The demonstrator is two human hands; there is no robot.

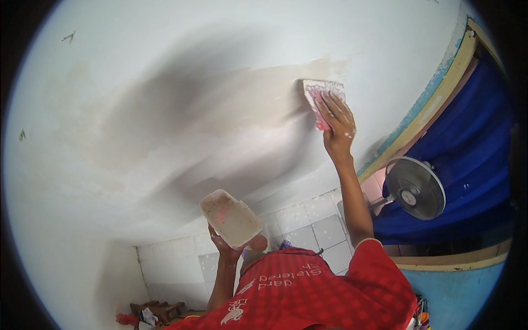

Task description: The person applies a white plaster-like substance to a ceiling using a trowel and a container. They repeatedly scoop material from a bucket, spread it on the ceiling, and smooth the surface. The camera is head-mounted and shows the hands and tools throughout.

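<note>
My right hand [339,122] is raised high against the white wall [231,159], fingers laid over a flat pink spreader [315,104] smeared with white paste. The spreader's face meets the wall at the right end of a beige, damp-looking patch [258,96]. Lower and to the left, my left hand [221,242] grips a pale, rounded rectangular tub [234,217] from below and the side. Whitish residue and a pink mark show on the tub; most of the left fingers are hidden behind it. White flecks dot my right hand.
Right of my arm stands a grey round fan [415,190], before a blue curtain [467,143] in a yellowish door frame [432,107]. Spattered tiles [330,234] lie below. A brown wooden stool [168,311] with cloths sits at lower left. A small hook [68,37] juts from the wall.
</note>
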